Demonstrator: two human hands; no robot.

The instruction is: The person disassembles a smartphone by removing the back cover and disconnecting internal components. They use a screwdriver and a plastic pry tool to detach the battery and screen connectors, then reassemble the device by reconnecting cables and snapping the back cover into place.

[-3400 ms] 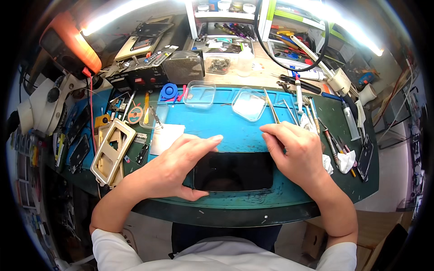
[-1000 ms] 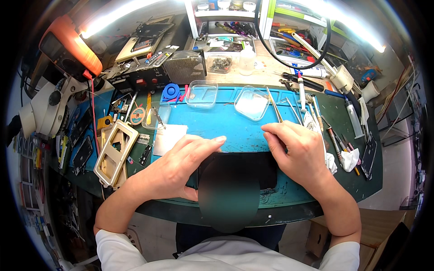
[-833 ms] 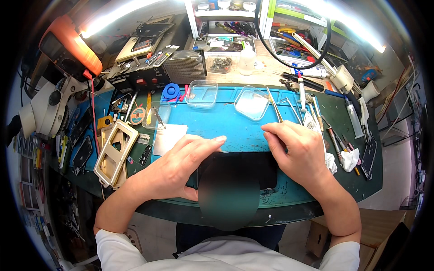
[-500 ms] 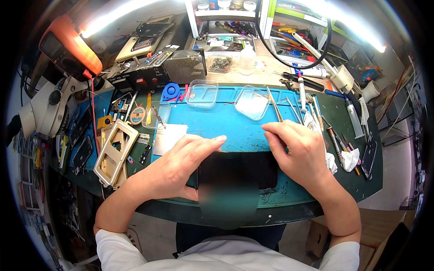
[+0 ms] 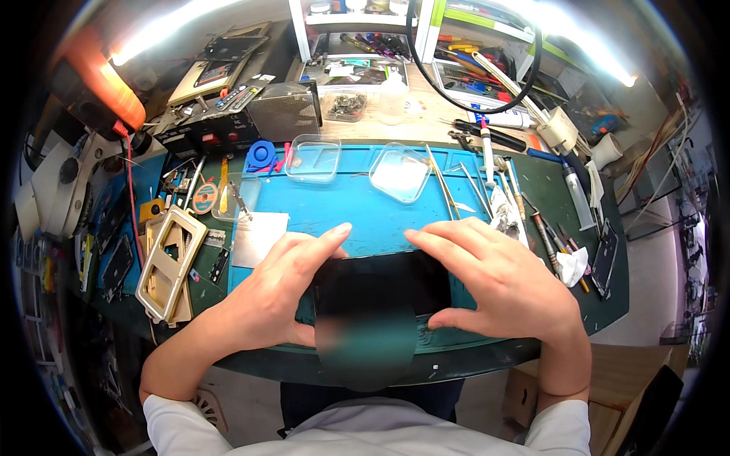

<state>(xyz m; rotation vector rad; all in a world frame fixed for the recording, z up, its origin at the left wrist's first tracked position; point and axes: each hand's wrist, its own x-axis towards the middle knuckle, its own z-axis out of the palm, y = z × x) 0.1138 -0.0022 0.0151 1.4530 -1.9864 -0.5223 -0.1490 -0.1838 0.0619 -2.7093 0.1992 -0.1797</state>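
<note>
A glossy black phone-like slab (image 5: 380,281) lies lengthwise before me, over the near edge of the blue mat (image 5: 334,205). A blurred patch covers its near part. My left hand (image 5: 285,273) grips its left end, with the thumb by the near side and the fingers at the far edge. At the right end, my right hand (image 5: 494,281) has its fingers over the far corner and its thumb at the near edge. Some fingertips are hidden behind the slab. A white sheet (image 5: 258,237) lies left of my left hand; tweezers (image 5: 439,182) lie beyond my right.
Two clear plastic boxes (image 5: 313,158) stand on the mat's far side. At left are a beige frame (image 5: 169,266) and a solder spool (image 5: 204,197). Syringes (image 5: 579,199), slim tools (image 5: 549,239) and crumpled tissue (image 5: 572,267) lie at right. A black cable (image 5: 414,61) loops overhead.
My right hand has come down and left onto the slab's right end, its thumb now at the near edge. My left hand stays at the left end. The whole view has shifted slightly.
</note>
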